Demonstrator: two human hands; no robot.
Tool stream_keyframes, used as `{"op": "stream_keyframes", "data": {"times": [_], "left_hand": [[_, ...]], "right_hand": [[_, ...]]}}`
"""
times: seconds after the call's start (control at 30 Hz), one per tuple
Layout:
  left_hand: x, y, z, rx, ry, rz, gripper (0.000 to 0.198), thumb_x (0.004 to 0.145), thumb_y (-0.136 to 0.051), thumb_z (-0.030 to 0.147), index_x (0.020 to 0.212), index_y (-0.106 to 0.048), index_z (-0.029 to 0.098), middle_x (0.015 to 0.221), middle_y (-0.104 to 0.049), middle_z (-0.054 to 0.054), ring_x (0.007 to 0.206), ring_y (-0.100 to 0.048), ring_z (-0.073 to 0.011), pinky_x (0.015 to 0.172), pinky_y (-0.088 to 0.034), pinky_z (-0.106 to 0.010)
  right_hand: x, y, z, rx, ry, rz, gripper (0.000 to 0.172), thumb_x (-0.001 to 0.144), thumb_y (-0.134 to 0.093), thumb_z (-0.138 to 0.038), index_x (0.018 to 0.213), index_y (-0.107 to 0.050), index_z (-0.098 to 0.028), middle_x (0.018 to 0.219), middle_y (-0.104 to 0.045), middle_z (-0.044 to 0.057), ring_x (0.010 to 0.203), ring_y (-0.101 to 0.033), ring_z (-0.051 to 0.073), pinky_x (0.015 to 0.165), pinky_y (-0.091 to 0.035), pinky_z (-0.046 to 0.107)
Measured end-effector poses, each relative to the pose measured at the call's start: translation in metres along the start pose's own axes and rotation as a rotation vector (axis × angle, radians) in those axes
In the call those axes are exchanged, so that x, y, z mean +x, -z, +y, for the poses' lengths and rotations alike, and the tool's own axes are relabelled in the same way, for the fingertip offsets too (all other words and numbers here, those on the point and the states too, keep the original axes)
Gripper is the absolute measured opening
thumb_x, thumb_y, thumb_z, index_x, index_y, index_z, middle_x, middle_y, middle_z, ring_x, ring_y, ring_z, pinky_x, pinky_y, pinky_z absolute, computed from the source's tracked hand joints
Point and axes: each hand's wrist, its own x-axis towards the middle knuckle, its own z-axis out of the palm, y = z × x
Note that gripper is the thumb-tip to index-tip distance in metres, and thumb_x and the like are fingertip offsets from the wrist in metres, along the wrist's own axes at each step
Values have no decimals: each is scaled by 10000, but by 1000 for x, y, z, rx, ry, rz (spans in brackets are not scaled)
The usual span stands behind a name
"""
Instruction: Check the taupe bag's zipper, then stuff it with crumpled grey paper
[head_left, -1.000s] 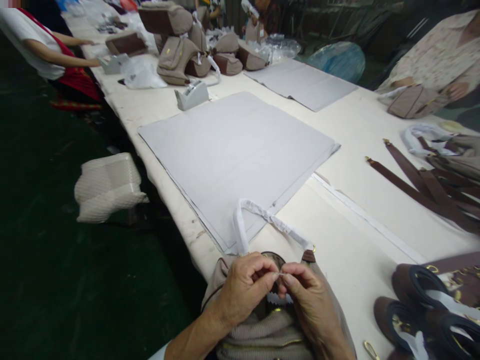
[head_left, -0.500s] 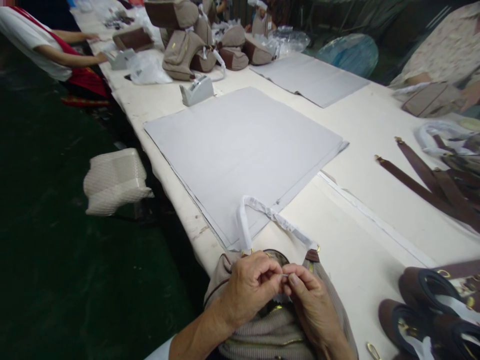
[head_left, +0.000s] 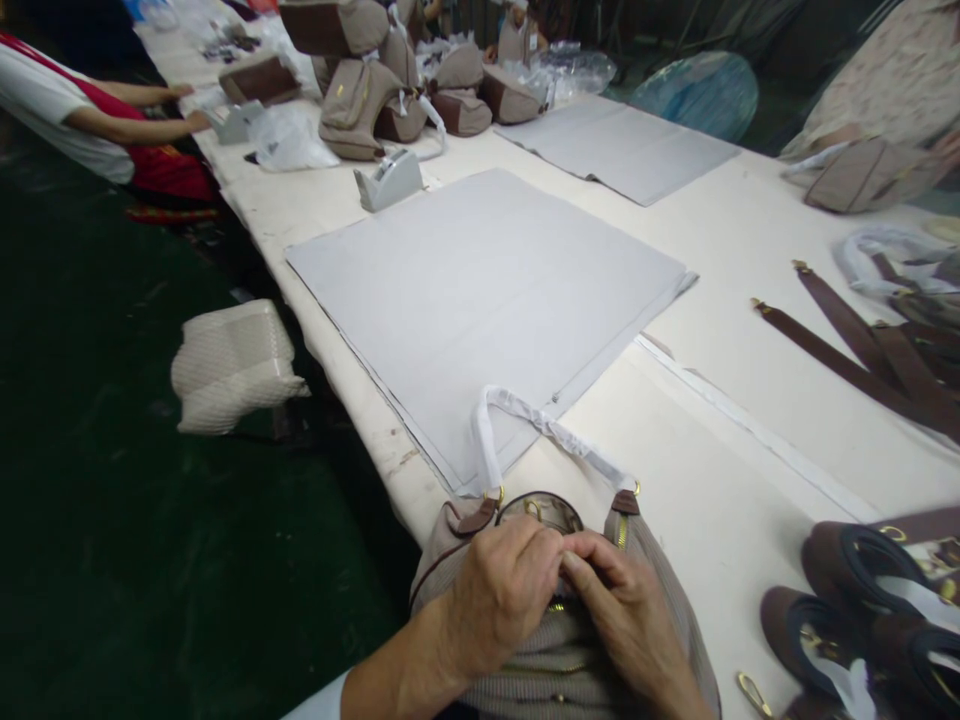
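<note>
A taupe handbag (head_left: 450,540) with brown trim and gold zips lies at the table's near edge. Its handle (head_left: 525,420) is wrapped in white paper and arches over a grey sheet. My left hand (head_left: 499,595) and my right hand (head_left: 626,620) rest on the bag's top opening, fingertips pinched together against each other. What they pinch is hidden between the fingers.
A stack of large grey paper sheets (head_left: 480,290) covers the table's middle, a second sheet (head_left: 622,145) behind it. A tape dispenser (head_left: 386,180), piled taupe bags (head_left: 367,95), brown straps (head_left: 862,350) and rolled straps (head_left: 862,590) lie about. People work at the far left and right. A padded stool (head_left: 232,365) stands left.
Both hands have lowered onto the bag's opening and closed tighter; the thin white piece seen between the fingertips earlier is no longer visible.
</note>
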Motion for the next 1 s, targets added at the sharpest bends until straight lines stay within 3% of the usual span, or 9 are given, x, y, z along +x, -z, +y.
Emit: {"op": "stream_keyframes", "data": {"times": [0.17, 0.27, 0.53, 0.7, 0.8, 0.9, 0.93, 1.0], "left_hand": [[-2, 0, -6, -242, 142, -60, 173, 935, -428, 162, 809, -547, 161, 732, -578, -19, 675, -560, -126, 625, -431, -227], [-2, 2, -7, -285, 220, -78, 160, 935, -444, 183, 810, -542, 170, 734, -576, -10, 678, -560, -119, 624, -424, -220], [-7, -9, -6, -116, 64, 11, 205, 932, -369, 110, 807, -522, 165, 699, -566, -24, 658, -555, -140, 613, -444, -244], [-8, -13, -10, -81, 60, 22, 223, 927, -385, 99, 809, -565, 157, 698, -601, -29, 655, -582, -141, 618, -492, -242], [-11, 8, -23, -80, 135, 23, 227, 918, -473, 182, 1117, -583, 166, 1085, -646, -99, 1026, -610, -192, 889, -513, -309], [-27, 35, -47, -164, 460, -1, 516, 869, -565, 361, 1346, -445, 206, 1418, -430, -134, 1314, -403, -281, 1071, -379, -454], [-33, 41, -55, -247, 565, -54, 613, 828, -606, 422, 1369, -422, 203, 1430, -416, -144, 1318, -396, -305, 1077, -362, -484], [-45, 46, -67, -406, 689, -181, 832, 694, -719, 493, 1395, -393, 184, 1424, -422, -167, 1305, -405, -344, 1084, -331, -520]], "right_hand": [[0, -5, 11, 263, -161, 81, 296, 748, -671, -485, 833, -687, -202, 622, -576, -16, 586, -485, 118, 575, -406, 225], [1, -7, 13, 303, -171, 67, 296, 750, -678, -473, 759, -643, -180, 619, -545, -24, 580, -446, 101, 559, -368, 212], [0, -19, 13, 239, -148, 95, 381, 803, -589, -537, 695, -565, -172, 600, -485, -31, 569, -415, 103, 546, -339, 219], [3, -28, 5, 182, -128, 154, 394, 788, -575, -549, 680, -597, -171, 572, -519, -17, 528, -449, 117, 512, -368, 233], [-3, 0, 0, 8, -70, 294, 419, 779, -561, -554, 950, -682, -191, 759, -666, 30, 637, -577, 166, 621, -471, 277], [-12, 45, 11, -188, -82, 601, 589, 777, -538, -573, 1252, -562, -225, 1054, -684, 76, 917, -635, 234, 863, -478, 368], [-14, 58, 17, -227, -112, 607, 636, 762, -546, -582, 1281, -536, -214, 1119, -665, 97, 989, -623, 256, 906, -463, 394], [-15, 75, 32, -258, -167, 476, 740, 709, -596, -586, 1317, -497, -175, 1243, -601, 139, 1111, -573, 295, 958, -436, 425]]}}
